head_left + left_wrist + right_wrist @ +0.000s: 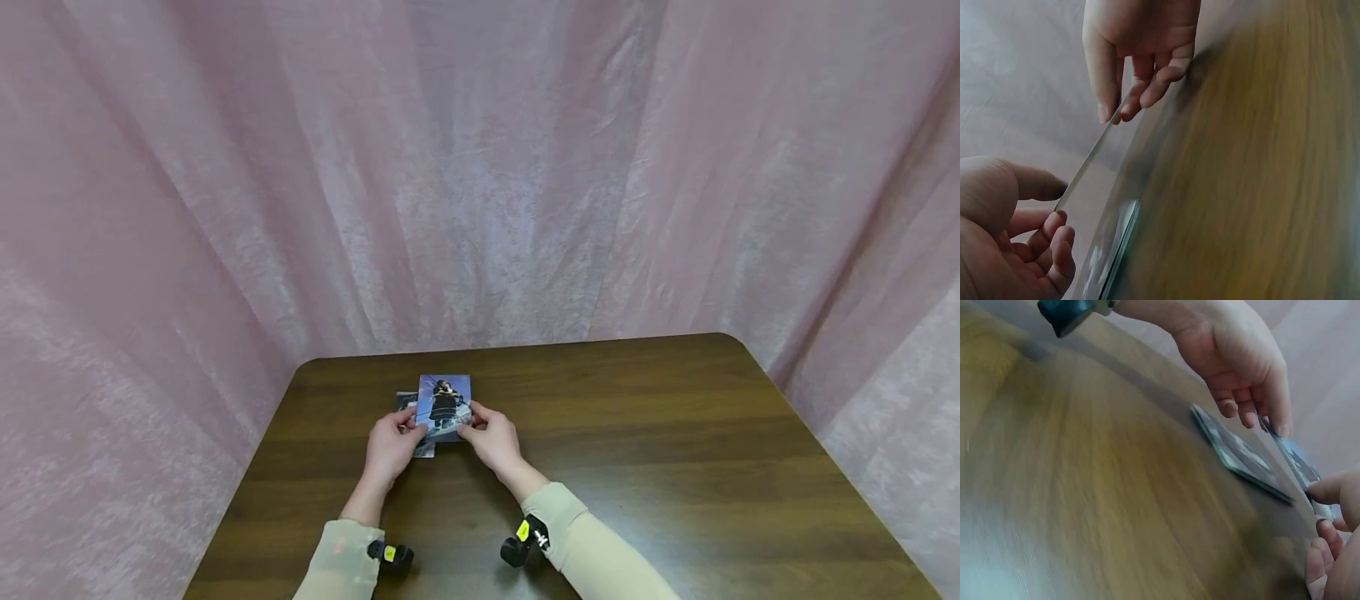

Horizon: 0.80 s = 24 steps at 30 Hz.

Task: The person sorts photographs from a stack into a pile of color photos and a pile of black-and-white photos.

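Note:
A picture card [444, 400], showing a dark figure against blue, is held up by both hands. My left hand [388, 446] pinches its left edge between thumb and fingers. At the opposite edge, my right hand [493, 439] pinches it the same way. Seen edge-on in the left wrist view, the card [1092, 155] is thin and tilted. Beneath it, a small stack of cards [425, 451] with a greyish picture lies on the table, partly covered by the raised card and left hand. The right wrist view shows a gap between this stack [1244, 456] and the held card.
The brown wooden table [637, 450] has rounded far corners. Pink curtains [480, 183] hang close behind its back edge and at both sides. A black wrist camera [392, 554] sits on the left sleeve, and another black camera [517, 548] on the right.

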Available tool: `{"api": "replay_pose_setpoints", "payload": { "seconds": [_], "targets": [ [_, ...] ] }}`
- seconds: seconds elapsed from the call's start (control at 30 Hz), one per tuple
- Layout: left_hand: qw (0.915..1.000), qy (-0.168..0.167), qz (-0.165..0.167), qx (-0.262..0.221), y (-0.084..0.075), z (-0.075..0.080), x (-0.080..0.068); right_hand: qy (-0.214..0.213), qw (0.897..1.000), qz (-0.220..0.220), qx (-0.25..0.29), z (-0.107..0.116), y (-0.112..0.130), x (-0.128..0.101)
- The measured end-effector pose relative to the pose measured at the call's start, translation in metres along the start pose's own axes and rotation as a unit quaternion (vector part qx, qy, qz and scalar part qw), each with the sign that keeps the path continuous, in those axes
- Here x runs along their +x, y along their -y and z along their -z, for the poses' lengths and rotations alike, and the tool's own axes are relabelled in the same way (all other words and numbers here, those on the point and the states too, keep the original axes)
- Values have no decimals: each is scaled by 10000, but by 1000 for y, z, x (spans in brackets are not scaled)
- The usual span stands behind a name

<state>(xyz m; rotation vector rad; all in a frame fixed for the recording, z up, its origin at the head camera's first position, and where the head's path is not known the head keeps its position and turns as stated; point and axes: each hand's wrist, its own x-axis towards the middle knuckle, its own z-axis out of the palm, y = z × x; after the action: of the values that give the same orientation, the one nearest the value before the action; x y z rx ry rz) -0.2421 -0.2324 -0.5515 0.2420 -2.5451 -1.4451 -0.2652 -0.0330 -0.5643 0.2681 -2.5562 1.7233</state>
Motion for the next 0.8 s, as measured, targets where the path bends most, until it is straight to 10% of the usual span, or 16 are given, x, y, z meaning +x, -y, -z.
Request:
{"api": "replay_pose_setpoints", "payload": {
  "seconds": [0.47, 0.8],
  "targets": [
    [9988, 145, -460, -111, -43, -92, 2, -600, 9973, -201, -363, 80, -30, 8],
    [9980, 417, -476, 49, -49, -117, -9, -726, 9935, -2, -879, 102, -45, 2]
  ]
}}
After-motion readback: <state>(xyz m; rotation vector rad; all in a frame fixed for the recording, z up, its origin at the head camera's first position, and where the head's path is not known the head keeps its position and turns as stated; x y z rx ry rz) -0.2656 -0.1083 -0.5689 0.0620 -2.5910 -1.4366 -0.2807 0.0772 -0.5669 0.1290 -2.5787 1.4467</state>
